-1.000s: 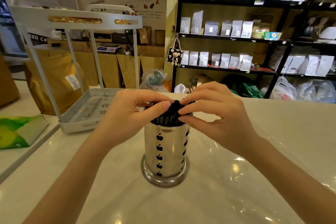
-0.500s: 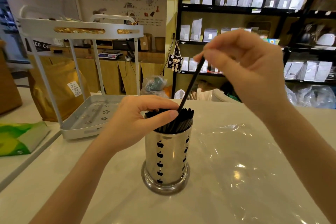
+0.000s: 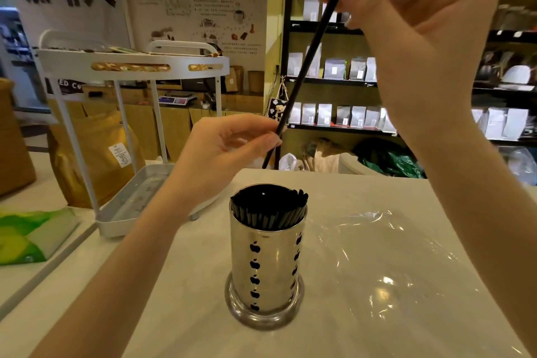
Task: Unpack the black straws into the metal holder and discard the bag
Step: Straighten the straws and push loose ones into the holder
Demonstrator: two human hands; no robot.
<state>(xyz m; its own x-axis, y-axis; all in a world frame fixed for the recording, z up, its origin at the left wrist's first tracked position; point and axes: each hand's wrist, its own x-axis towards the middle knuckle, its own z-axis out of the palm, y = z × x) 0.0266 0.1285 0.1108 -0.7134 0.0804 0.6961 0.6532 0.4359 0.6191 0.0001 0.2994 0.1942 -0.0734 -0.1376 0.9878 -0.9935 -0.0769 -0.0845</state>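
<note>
The right hand [image 3: 406,23] pinches the top of one black straw [image 3: 302,73], held tilted above the metal holder [image 3: 266,264]. The left hand [image 3: 220,154] grips its lower part between the fingertips. The holder stands full of straws [image 3: 268,206] on the worktop [image 3: 180,299], with the clear bag [image 3: 392,264] lying flat just beside it.

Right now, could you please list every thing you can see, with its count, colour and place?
metal holder: one, silver with black apple cut-outs, centre of the table.
black straws: many, black, standing in the holder.
single straw: one, black, slanted in the air above the holder.
plastic bag: one, clear, flat on the table, right of the holder.
table: one, white.
cart: one, white, far left.
shelf: one, black, holding grey pouches, behind.
left hand: pinches the straw low.
right hand: grips the straw's top.
</note>
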